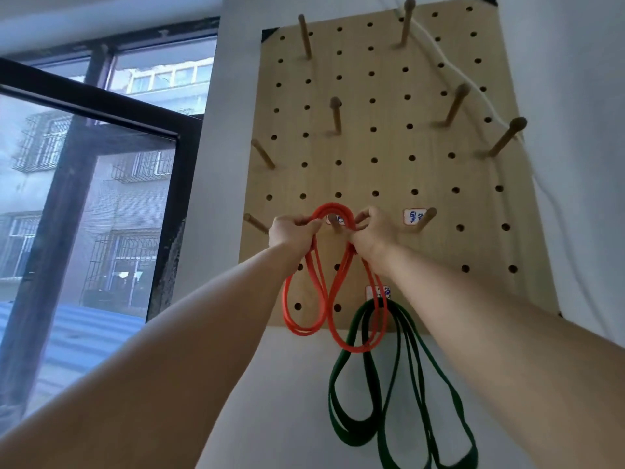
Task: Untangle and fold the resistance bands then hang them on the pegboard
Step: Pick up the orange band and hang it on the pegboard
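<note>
L hand point(293, 230) + R hand point(371, 231) pinch red band point(334, 211) over mid peg point(333, 222) | green band point(399, 384) hangs low, past pegboard point(439, 184) bottom edge (bare wall there)

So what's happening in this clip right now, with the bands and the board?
A person is hanging a folded red band on a wall pegboard. The left hand and right hand each grip the band near its top, and its arch is looped over a peg in the lower part of the board. A green band already hangs from a lower peg, its loops dangling below the board. Several other pegs are bare.
</note>
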